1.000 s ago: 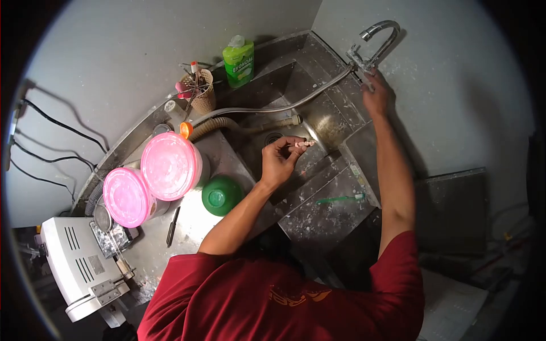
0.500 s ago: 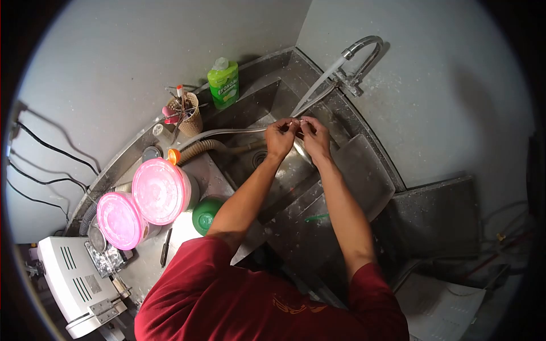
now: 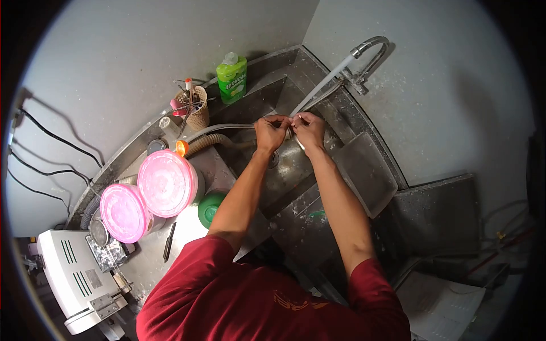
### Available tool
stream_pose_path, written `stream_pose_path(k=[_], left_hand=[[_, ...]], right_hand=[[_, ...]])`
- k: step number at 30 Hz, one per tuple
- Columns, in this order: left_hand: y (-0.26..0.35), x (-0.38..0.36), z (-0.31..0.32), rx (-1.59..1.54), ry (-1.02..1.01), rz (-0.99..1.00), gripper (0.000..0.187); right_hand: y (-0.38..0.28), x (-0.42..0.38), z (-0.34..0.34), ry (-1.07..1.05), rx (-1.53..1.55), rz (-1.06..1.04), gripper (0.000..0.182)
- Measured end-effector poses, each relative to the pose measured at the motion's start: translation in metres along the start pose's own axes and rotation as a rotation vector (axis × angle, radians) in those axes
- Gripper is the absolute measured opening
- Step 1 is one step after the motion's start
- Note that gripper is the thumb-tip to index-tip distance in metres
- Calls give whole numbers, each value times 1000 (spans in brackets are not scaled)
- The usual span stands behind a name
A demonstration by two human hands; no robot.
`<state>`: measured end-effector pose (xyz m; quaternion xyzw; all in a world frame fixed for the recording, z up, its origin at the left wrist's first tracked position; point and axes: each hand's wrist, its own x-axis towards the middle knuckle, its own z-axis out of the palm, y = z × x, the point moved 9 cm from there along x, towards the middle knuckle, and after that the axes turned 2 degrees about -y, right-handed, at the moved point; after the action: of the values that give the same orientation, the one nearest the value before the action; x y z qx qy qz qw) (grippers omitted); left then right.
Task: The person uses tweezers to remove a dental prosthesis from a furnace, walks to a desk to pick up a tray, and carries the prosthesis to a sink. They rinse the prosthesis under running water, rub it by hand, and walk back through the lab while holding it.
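Over the sink basin [image 3: 284,182], my left hand [image 3: 271,134] and my right hand [image 3: 309,131] meet with fingertips pinched together. I cannot tell what small thing is between them. From the tap [image 3: 372,44], a straight pale column [image 3: 321,85] comes down to just behind my fingers. A thinner hose [image 3: 325,98] runs beside it from the tap's base. Another pale hose [image 3: 224,128] passes along the left side of the basin and ends out of sight behind my left hand.
Left of the basin stand two pink-lidded tubs [image 3: 166,183], a green round container [image 3: 210,209] and a ribbed drain hose [image 3: 207,143]. A green detergent bottle [image 3: 232,79] and a cup of tools [image 3: 198,116] line the back ledge. A grey board [image 3: 367,173] lies across the right side.
Both hands have shifted slightly left relative to the tap and stay pinched together. The camera view has moved a little, so the surroundings appear farther right and up.
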<state>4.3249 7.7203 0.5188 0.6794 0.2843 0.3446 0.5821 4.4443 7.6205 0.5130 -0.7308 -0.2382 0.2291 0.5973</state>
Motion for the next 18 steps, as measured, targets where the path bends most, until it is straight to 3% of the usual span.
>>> stream_pose_path(k=[5,9,18], left_hand=[[0,4,4,57,-136,-33,10],[7,11,-12,17,-129,12,11],[-3,7,0,78,-61,-77,11]], right_hand=[[10,5,1,27,-74,-14,7],[-10,-7,9,11,108,64,9],[-5,-4,1,52,117,52,12]])
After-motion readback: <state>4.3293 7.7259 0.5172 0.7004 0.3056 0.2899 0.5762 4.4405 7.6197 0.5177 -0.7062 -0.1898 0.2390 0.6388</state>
